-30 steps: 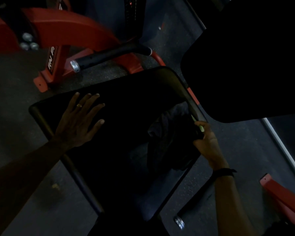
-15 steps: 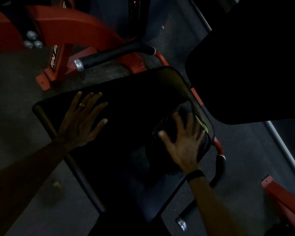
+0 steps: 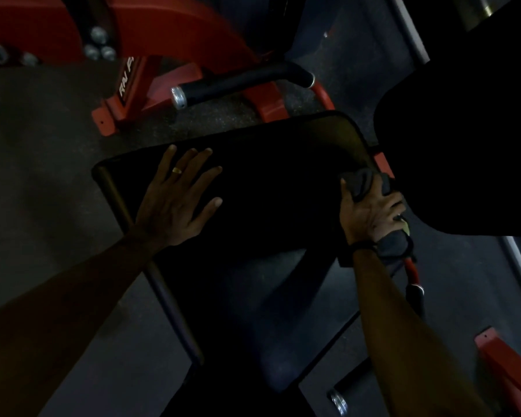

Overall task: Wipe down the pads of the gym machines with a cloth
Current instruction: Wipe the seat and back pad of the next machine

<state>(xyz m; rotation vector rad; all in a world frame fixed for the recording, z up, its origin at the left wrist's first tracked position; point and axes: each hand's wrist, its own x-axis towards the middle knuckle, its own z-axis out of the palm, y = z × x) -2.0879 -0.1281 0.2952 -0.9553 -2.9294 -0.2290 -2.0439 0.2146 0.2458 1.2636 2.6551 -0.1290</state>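
Cloth (image 3: 362, 183) is gripped at the seat pad's (image 3: 268, 188) right edge.
The right hand (image 3: 370, 213) is curled round it; the left hand (image 3: 175, 203) is laid flat, fingers spread, on the pad.

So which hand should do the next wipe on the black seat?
Probably the right hand: it already grips the dark cloth at the seat pad's right edge. The left hand lies flat and bare on the pad.

Black seat pad (image 3: 268, 188), glossy, tilted. On it: left hand (image 3: 175, 203), flat, fingers spread; dark cloth (image 3: 363, 183) at right edge, gripped under right hand (image 3: 370, 215). Beneath: dark speckled floor (image 3: 42, 145), carrying red machine base (image 3: 151, 94) and red foot (image 3: 506, 365).
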